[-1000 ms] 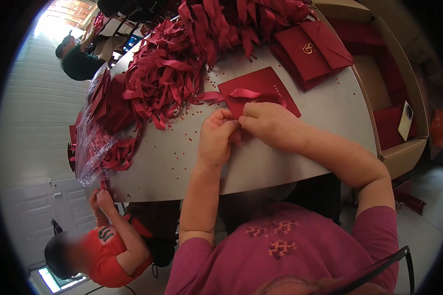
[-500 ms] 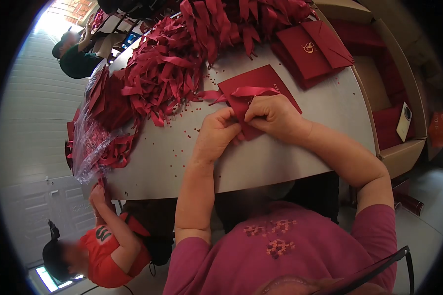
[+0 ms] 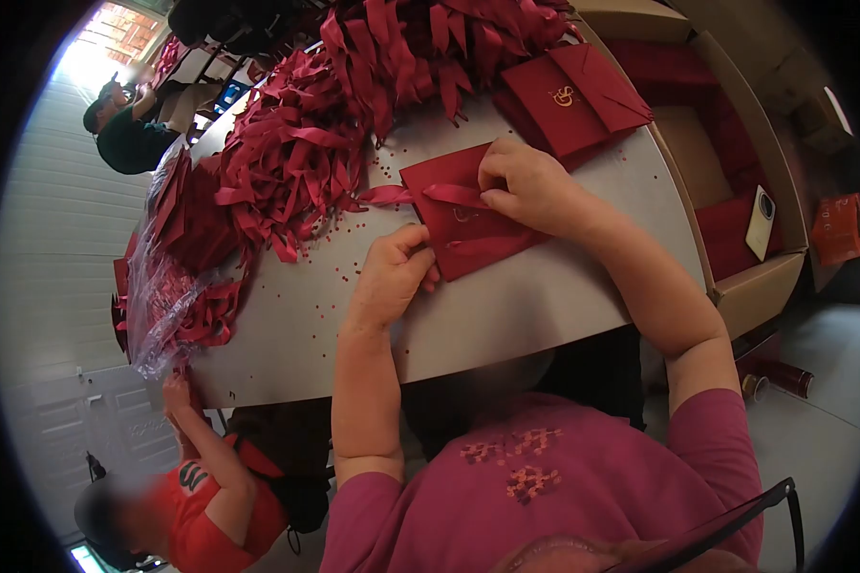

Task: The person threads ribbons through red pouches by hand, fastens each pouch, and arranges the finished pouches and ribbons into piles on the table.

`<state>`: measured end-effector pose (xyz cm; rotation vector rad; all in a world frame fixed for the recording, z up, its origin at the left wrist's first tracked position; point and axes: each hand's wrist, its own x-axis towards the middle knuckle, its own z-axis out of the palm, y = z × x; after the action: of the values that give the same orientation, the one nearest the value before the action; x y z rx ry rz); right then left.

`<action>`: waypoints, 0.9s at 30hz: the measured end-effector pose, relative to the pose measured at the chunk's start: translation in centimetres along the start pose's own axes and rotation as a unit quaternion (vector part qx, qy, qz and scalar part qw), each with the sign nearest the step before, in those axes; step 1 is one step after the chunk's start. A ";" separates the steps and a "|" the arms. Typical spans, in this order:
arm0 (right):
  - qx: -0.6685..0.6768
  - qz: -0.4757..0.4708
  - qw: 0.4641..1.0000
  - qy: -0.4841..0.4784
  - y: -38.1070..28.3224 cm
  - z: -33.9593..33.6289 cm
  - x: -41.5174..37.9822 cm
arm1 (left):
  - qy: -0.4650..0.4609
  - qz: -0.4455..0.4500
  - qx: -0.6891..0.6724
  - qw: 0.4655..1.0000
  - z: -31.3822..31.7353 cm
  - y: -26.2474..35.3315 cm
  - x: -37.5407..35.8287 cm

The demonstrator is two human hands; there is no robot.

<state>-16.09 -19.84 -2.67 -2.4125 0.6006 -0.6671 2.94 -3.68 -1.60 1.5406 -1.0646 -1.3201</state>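
Note:
A red paper bag (image 3: 478, 239) with a small printed mark lies flat on the table, a red ribbon (image 3: 454, 195) running across its upper part. At the bag's left edge is my left hand (image 3: 392, 275), its fingers curled at the lower left; whether they pinch the paper is hidden. My right hand (image 3: 535, 187) is over the bag's right part, thumb and fingers pinched at the ribbon's right end. Beyond it lie folded red bags (image 3: 578, 100) with a gold logo.
Red ribbons (image 3: 296, 143) are heaped at the back left, beside clear plastic (image 3: 153, 315) and more bags. Small red dots speckle the table (image 3: 468, 339). An open cardboard box (image 3: 760, 286) holding a phone (image 3: 760, 223) stands right. A person in orange (image 3: 215, 506) is at lower left.
The bag now lies flatter and more of its front shows. My hands have moved apart, the left to the bag's left edge, the right up and over its right part. The whole view has shifted slightly.

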 end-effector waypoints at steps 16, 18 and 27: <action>0.778 0.238 0.581 -0.033 0.7 3.2 1.1 | 0.062 0.155 0.221 0.961 0.0 0.4 -0.2; 0.782 0.237 0.576 -0.035 1.0 3.3 0.9 | 0.062 0.159 0.251 0.953 -0.7 -0.1 -0.2; 0.742 0.231 0.629 -0.015 -0.6 3.2 1.0 | 0.095 0.037 0.224 0.969 -5.4 -0.8 -3.6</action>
<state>-13.33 -18.64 -4.32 -0.6420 0.3308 -0.5045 8.00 0.33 -0.67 1.8911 -1.3416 -0.8939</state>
